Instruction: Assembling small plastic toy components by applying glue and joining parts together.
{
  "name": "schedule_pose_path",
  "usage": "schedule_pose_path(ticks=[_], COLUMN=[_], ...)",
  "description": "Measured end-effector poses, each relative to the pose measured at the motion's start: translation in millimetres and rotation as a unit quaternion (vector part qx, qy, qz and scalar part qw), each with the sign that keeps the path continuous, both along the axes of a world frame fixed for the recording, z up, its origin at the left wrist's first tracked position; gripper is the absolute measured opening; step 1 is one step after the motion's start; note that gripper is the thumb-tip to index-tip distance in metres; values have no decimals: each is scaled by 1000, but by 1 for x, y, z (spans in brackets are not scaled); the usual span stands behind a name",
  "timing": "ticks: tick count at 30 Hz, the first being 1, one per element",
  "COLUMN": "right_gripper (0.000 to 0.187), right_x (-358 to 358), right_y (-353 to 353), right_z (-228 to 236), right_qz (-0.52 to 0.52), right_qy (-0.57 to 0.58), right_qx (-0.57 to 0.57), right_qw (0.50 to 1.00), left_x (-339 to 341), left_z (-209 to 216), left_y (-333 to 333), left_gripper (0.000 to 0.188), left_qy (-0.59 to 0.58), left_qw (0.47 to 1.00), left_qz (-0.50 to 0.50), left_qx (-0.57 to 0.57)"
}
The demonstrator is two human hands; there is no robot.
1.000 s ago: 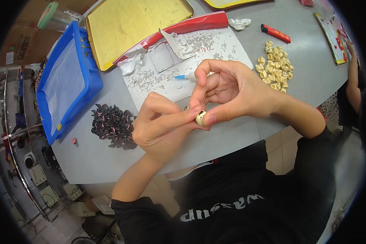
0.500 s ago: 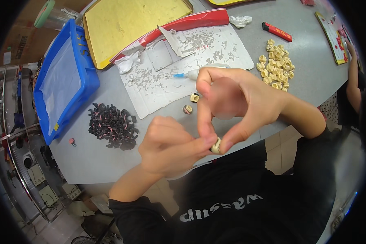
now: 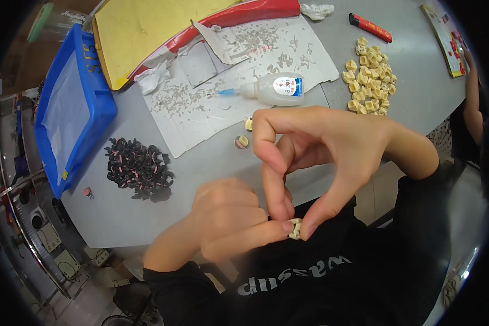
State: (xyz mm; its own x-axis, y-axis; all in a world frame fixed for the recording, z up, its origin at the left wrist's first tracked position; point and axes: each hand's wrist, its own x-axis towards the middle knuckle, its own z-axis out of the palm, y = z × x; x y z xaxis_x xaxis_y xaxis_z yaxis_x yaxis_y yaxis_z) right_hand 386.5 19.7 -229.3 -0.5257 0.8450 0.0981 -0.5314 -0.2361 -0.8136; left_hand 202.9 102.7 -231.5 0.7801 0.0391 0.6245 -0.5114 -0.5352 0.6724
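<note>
The worktop [image 3: 108, 223] carries the same layout as a second ago, with the blue tray [image 3: 101, 100] and the white sheet [image 3: 201, 125] at its far side, but the work has drifted off it: both hands have come down toward the person's body, past the near edge, and now hang in front of the black shirt [image 3: 331, 288]. The right hand [image 3: 342, 152] makes a loose ring, its thumb and forefinger pinching; the left hand [image 3: 228, 217] is folded, one fingertip pressing from the other side. Their going has uncovered the bottle [image 3: 280, 89] (lying on its side, blue tip to the left) and a small round piece [image 3: 242, 142] just beyond the sheet. Between the fingertips sits the cream piece [image 3: 295, 229], partly hidden; the close handling, I judge, is unfinished, since neither hand has let go.
</note>
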Motion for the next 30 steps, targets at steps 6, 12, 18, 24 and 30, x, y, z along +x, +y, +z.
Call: schedule_pose_path(ticks=[6, 12, 18, 24, 30], right_gripper=[51, 50, 45, 39, 30], right_x=[1, 2, 4, 13, 13], right_y=[0, -1, 6, 15, 13], right_z=[0, 2, -1, -2, -7], right_qz=[14, 16, -122, -292, -290], right_qy=[-10, -11, -105, -287, -310], right_qx=[-16, -40, 35, 350, 369], right_qw=[1000, 999, 986, 843, 827], left_x=[-2, -1, 17, 8, 11], left_z=[1, 7, -14, -19, -16], left_y=[-3, -2, 0, 3, 2], left_gripper=[22, 19, 37, 43, 39], left_qy=[10, 17, -6, 120, 139], left_qw=[1000, 998, 974, 873, 832], left_qz=[17, 59, 127, 15, -44], left_qx=[21, -4, -185, -472, -535])
